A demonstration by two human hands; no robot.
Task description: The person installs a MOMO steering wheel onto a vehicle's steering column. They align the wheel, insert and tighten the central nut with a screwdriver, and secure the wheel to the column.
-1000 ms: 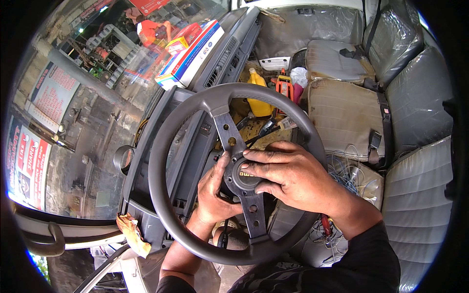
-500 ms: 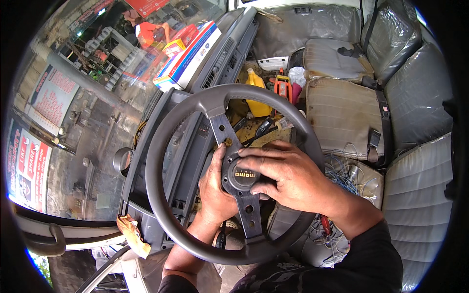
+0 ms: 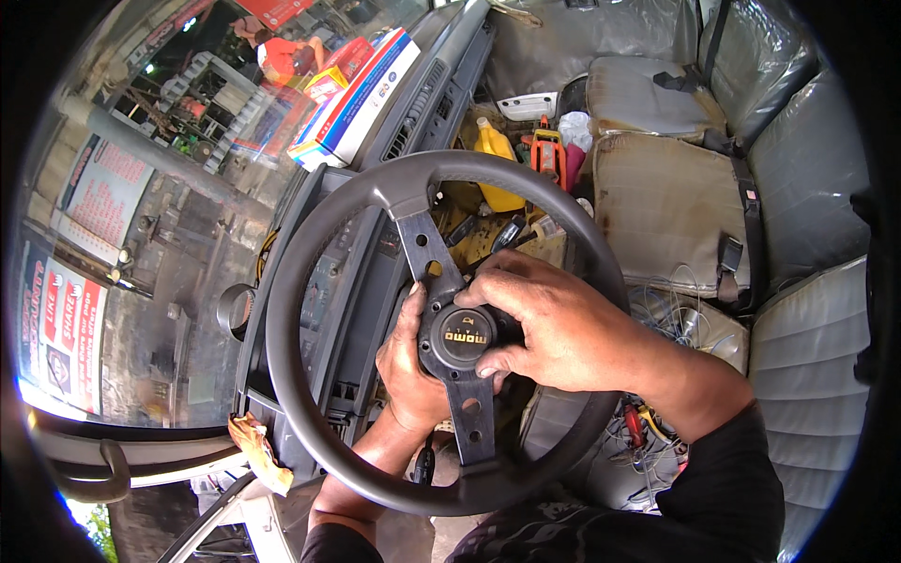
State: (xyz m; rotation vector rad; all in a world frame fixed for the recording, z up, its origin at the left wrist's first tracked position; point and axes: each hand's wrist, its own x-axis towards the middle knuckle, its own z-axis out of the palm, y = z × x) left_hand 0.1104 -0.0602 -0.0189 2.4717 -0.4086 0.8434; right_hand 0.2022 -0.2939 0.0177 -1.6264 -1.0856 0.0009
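Observation:
A grey three-spoke steering wheel [image 3: 283, 347] fills the middle of the view. At its hub sits a round black horn button [image 3: 463, 328] with yellow markings. My left hand [image 3: 409, 368] grips the hub from the left, thumb along its edge and the other fingers hidden behind it. From the right, my right hand [image 3: 558, 328] is closed about the button, index fingertip at the upper edge and thumb at the lower right edge. Its remaining fingers are mostly out of sight under the hand.
Beyond the wheel, a yellow jug [image 3: 497, 164] and an orange tool [image 3: 547, 150] stand on the floor. Loose wires [image 3: 671, 324] and a red-handled tool [image 3: 634, 427] lie by the seats [image 3: 666, 206]. A long box [image 3: 352, 103] rests on the dashboard. A person in red is outside the windshield.
My right index finger has drawn back from across the horn button to its upper edge, uncovering more of its face. The left hand keeps its hold. The whole view has shifted slightly.

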